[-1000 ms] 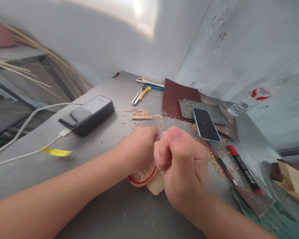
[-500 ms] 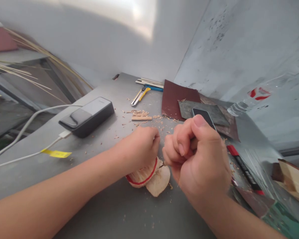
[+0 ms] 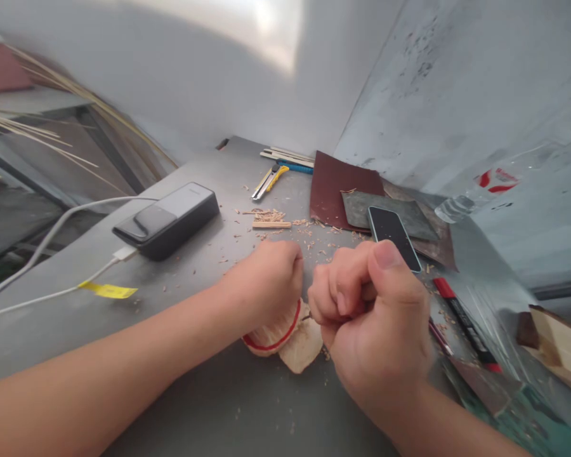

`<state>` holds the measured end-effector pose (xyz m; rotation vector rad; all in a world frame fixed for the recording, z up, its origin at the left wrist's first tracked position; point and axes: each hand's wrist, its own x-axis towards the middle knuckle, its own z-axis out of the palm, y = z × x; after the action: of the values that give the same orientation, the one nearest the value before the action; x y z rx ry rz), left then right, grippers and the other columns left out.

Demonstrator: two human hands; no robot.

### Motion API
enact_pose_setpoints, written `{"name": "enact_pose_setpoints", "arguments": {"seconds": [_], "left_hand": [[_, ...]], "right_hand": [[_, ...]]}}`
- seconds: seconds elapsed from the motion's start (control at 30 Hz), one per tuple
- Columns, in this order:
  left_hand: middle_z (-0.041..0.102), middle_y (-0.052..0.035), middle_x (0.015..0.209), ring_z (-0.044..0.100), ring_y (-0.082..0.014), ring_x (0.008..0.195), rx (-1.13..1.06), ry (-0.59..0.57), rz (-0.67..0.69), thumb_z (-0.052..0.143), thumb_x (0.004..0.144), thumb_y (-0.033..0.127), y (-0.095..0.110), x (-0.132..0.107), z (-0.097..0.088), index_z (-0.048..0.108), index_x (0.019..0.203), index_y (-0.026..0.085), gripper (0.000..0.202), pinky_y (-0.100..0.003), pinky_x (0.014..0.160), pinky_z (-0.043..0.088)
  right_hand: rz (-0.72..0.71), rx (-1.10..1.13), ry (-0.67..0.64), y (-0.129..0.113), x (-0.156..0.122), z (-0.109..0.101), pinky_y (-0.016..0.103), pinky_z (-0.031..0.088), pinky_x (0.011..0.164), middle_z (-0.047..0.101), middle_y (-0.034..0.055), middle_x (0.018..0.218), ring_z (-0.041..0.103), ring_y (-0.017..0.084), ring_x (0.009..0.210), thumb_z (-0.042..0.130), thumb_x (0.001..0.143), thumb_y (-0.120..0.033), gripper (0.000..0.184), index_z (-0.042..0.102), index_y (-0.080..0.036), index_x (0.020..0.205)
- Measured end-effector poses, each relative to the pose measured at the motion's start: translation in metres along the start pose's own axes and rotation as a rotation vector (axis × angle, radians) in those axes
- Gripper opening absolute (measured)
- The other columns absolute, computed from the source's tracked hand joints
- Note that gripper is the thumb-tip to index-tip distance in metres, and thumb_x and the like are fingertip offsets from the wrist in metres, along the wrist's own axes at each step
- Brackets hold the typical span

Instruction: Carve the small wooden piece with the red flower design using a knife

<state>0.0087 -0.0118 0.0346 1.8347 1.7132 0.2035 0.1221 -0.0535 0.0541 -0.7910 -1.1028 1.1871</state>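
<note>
My left hand point(image 3: 275, 279) is closed over a pale wooden carving point(image 3: 272, 335) with a red edge; its fingertips are hidden behind the hand. A flat, rounded pale wooden part point(image 3: 301, 348) sticks out to the right of the red edge. My right hand point(image 3: 371, 304) makes a fist just to the right, thumb uppermost. From it a thin dark tip point(image 3: 306, 316) points left and meets the pale wood; the rest of that tool is hidden in the fist.
Wood shavings point(image 3: 269, 216) and a small stick point(image 3: 271, 225) lie ahead, with a yellow box cutter point(image 3: 269, 182) beyond. A power bank point(image 3: 166, 219) with cables sits left. To the right are sandpaper sheets point(image 3: 342, 187), a phone point(image 3: 394, 238), a marker point(image 3: 466, 324) and a bottle point(image 3: 476, 193).
My right hand has dropped slightly toward me, baring more of the phone. My left hand stays on the carving, and the view has shifted a little.
</note>
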Motion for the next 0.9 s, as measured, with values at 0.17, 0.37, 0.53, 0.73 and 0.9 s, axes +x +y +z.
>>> {"name": "enact_pose_setpoints", "arguments": {"seconds": [0.17,0.37,0.53,0.73,0.9], "left_hand": [[0.066,-0.0031,0.075,0.054,-0.0181,0.065,-0.043,0.03,0.02,0.061,0.085,0.024,-0.003,0.004,0.005,0.053,0.074,0.023,0.014,-0.031,0.055,0.035],[0.065,-0.0016,0.072,0.054,-0.0166,0.065,-0.071,0.016,0.1,0.055,0.086,0.02,-0.006,0.008,0.009,0.054,0.071,0.022,0.015,-0.031,0.056,0.033],[0.067,-0.0012,0.074,0.057,-0.0171,0.066,-0.071,0.024,0.16,0.053,0.09,0.019,-0.009,0.009,0.006,0.056,0.075,0.022,0.016,-0.031,0.057,0.033],[0.069,-0.0019,0.078,0.059,-0.018,0.068,-0.059,0.001,0.132,0.058,0.089,0.022,-0.006,0.005,0.004,0.06,0.077,0.022,0.012,-0.031,0.057,0.032],[0.067,-0.0011,0.073,0.051,-0.0167,0.063,0.012,-0.024,0.101,0.064,0.084,0.027,-0.005,0.006,0.004,0.059,0.076,0.022,0.011,-0.03,0.055,0.031]], "right_hand": [[-0.063,-0.05,-0.088,0.017,-0.009,-0.009,0.035,0.027,0.053,0.036,-0.0016,0.058,0.034,0.014,0.052,0.047,0.109,-0.039,0.052,0.044,-0.021,0.061],[0.063,0.038,-0.103,0.016,0.008,-0.016,0.03,0.023,0.045,0.031,-0.0049,0.051,0.026,0.011,0.043,0.049,0.107,-0.04,0.055,0.047,-0.022,0.056],[0.135,0.137,-0.057,-0.004,0.02,-0.008,0.026,0.02,0.038,0.03,-0.0059,0.044,0.023,0.008,0.039,0.067,0.094,-0.044,0.056,0.044,-0.021,0.049],[0.069,0.052,-0.032,-0.007,0.011,-0.005,0.028,0.024,0.042,0.029,-0.005,0.046,0.026,0.009,0.041,0.068,0.096,-0.049,0.061,0.043,-0.02,0.048],[0.008,0.011,-0.043,0.0,0.006,-0.005,0.029,0.022,0.044,0.029,-0.0043,0.047,0.029,0.009,0.043,0.063,0.099,-0.048,0.062,0.042,-0.019,0.049]]}}
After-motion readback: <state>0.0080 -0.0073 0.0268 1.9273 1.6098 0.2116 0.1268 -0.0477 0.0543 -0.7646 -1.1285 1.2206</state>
